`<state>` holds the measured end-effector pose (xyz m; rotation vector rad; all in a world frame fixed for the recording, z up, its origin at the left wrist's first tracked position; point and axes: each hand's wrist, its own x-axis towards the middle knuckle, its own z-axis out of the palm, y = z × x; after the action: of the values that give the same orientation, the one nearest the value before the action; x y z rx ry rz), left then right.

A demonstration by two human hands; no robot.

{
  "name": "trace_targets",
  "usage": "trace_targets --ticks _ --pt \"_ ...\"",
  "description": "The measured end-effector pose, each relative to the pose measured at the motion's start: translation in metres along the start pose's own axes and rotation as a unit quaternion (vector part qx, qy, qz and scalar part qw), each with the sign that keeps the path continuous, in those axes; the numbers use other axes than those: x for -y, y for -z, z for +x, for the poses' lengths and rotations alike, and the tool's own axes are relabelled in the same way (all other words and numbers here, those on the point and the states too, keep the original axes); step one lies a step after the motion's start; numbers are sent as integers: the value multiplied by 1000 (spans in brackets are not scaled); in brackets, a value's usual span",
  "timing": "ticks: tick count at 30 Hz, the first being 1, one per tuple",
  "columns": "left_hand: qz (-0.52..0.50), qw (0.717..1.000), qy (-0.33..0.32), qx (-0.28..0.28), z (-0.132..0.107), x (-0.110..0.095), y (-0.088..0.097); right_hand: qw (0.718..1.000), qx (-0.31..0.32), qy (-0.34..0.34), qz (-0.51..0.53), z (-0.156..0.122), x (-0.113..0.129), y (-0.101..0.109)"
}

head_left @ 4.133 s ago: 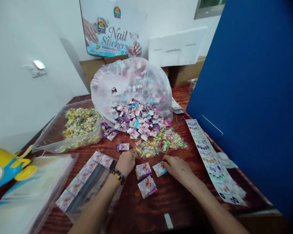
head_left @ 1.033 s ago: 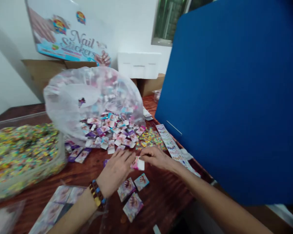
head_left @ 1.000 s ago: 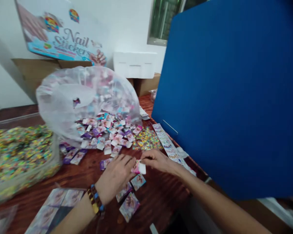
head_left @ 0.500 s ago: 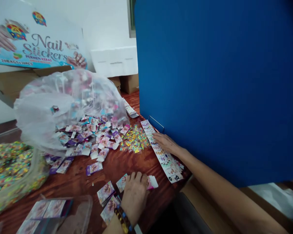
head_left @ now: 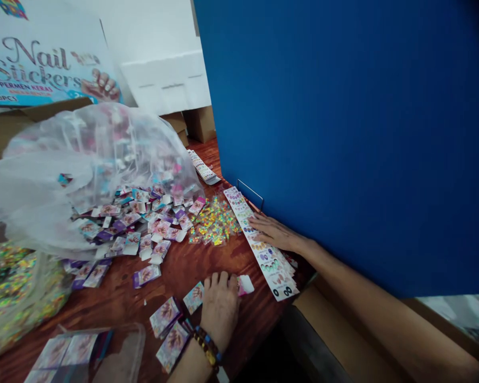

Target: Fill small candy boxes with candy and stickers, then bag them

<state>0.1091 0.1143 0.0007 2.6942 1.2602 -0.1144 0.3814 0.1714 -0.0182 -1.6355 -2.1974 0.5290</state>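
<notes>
My left hand [head_left: 222, 306], with beaded bracelets at the wrist, is low over the table, fingers curled down on a small nail sticker box [head_left: 246, 284]. The box's white end flap stands open on the right; most of it is hidden under the fingers. Left of this hand lie another small box [head_left: 193, 298] and short stacks of boxes [head_left: 173, 340]. My right hand [head_left: 277, 233] rests with fingers stretched out on a long stack of printed sticker strips [head_left: 263, 255] along the table's right edge.
Small boxes [head_left: 155, 226] spill from a big translucent bag [head_left: 115, 138]. Beside them lie colourful candy packets [head_left: 215, 221]; a bag of candy [head_left: 19, 298] and a clear plastic tray [head_left: 138, 340] stand left. A blue panel [head_left: 343, 133] with a wire loop [head_left: 249, 192] walls off the right.
The view has turned slightly right, so most things appear further left. The right hand's fingers look a little more spread on the strips; the left hand stays on the small box.
</notes>
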Motion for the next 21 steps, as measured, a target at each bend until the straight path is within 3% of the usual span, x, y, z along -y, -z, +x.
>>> trace_targets --ticks 6,10,12,15,19,21 --pt "4 1000 -1 -4 0 2 2 999 -32 18 -24 -3 1 -11" --pt "-25 1000 7 -7 -4 6 9 997 -77 -5 19 -2 2 -13" --pt "-63 998 15 -20 -5 9 15 993 -102 -8 58 -4 10 -2" --pt "-167 983 23 -77 -2 13 28 982 -123 -28 137 -8 32 33" --pt "-323 927 14 -189 12 12 49 966 -87 -53 237 -5 67 78" --pt "-383 904 17 -188 20 9 54 958 -62 -45 278 2 79 86"
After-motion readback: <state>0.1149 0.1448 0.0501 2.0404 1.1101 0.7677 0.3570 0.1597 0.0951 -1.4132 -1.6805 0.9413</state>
